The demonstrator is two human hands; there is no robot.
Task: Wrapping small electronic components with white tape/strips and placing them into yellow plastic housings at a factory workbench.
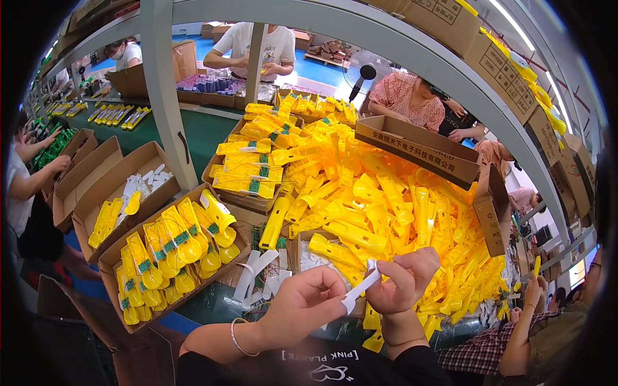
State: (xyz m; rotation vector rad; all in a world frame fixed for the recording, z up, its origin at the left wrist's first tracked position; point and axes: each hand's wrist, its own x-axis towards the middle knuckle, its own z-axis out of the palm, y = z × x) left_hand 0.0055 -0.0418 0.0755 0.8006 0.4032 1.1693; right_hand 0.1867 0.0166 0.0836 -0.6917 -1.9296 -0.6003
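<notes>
Two hands pinch a small white flat plastic strip over a heap of yellow parts

Head view: the left hand pinches the lower end of the white flat plastic strip between thumb and forefinger; the right hand nips its upper end, fingers curled in tight. The strip slants between both hands, just in front of the big pile of yellow moulded plastic handles. To the left sits a brown cardboard box packed with banded yellow pieces

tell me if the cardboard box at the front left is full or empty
Nearly full: the cardboard box holds overlapping rows of yellow plastic parts with green bands.
</notes>
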